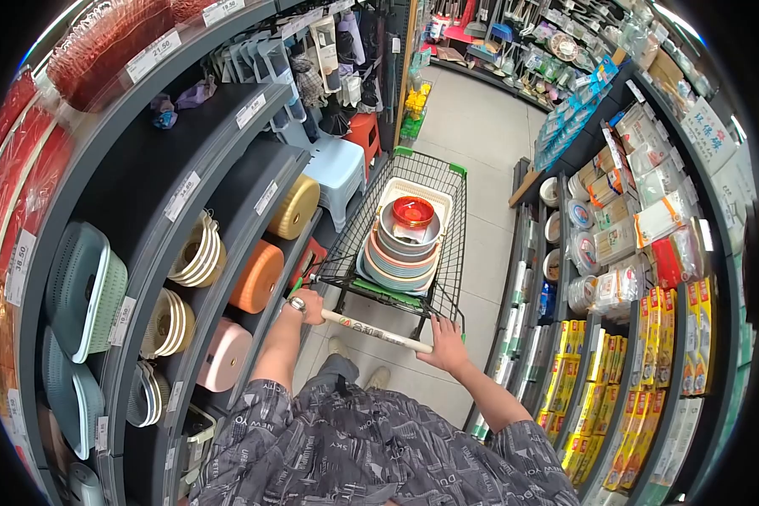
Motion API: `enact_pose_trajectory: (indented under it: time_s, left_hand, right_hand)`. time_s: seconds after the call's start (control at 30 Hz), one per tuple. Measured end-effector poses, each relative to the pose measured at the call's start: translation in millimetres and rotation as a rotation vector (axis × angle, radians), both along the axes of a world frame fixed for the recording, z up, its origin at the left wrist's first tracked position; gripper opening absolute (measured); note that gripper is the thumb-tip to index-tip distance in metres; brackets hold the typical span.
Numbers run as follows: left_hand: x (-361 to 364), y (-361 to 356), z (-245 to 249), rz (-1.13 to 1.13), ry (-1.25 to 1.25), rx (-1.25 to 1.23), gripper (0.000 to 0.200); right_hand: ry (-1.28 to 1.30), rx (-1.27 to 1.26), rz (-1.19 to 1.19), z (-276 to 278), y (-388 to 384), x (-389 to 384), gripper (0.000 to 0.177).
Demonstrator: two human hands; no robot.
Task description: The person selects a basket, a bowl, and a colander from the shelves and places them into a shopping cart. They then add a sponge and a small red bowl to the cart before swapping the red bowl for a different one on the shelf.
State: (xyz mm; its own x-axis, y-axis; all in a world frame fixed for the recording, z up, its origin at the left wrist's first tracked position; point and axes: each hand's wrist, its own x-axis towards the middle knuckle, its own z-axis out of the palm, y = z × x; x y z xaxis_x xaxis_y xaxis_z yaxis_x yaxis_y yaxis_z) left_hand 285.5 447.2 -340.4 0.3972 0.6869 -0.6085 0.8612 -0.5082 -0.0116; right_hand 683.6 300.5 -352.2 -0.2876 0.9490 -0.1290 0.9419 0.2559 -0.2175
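Observation:
A shopping cart (457,253) with black wire sides and green corners stands ahead of me. My left hand (306,306), with a watch at the wrist, is closed around the left end of its pale handle (375,330). At the right end, my right hand (444,344) rests against the handle with its fingers stretched out and apart. Inside the cart, a red bowl (413,212) tops a stack of nested round basins (396,268) in grey, pink and blue. A cream rectangular basket (441,198) lies behind and partly under the stack.
Shelves on the left hold green baskets (101,295), an orange stool (257,277) and a yellow stool (293,207). A light blue stool (336,169) stands near the cart's left side. Yellow boxes (565,363) and packaged goods line the right shelves. Tiled floor (481,118) runs ahead.

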Motion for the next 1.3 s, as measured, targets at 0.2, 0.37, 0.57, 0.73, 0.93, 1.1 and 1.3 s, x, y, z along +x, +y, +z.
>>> enact_pose_trajectory:
  time_s: [0.2,0.37,0.57,0.73,0.93,1.1,1.3]
  left_hand:
    - [-3.4,22.6,-2.0,-0.023,-0.025,0.013,0.049]
    - [-3.7,52.5,1.5,-0.053,-0.048,0.027,0.043]
    - [-4.5,98.2,-15.8,-0.047,-0.108,0.090,0.042]
    - [8.2,129.7,10.9,-0.065,-0.125,0.093,0.041]
    - [8.4,169.0,-1.6,-0.048,-0.130,0.073,0.039]
    - [5.0,185.8,0.6,-0.071,-0.197,0.110,0.037]
    - [0.6,201.2,-3.2,-0.101,-0.235,0.079,0.034]
  right_hand:
    - [-0.011,0.027,-0.006,-1.4,17.8,-3.6,0.114]
    - [-0.003,0.027,-0.005,-1.7,43.8,-3.6,0.115]
    - [0.041,0.004,-0.038,-4.6,83.5,-1.9,0.114]
    - [0.005,0.056,-0.036,2.4,120.8,4.6,0.112]
    - [-0.033,0.002,-0.056,-3.2,155.2,7.5,0.113]
    - [-0.042,0.006,-0.059,-1.7,173.8,5.4,0.114]
    - [-0.025,0.004,-0.056,-1.3,185.7,3.5,0.116]
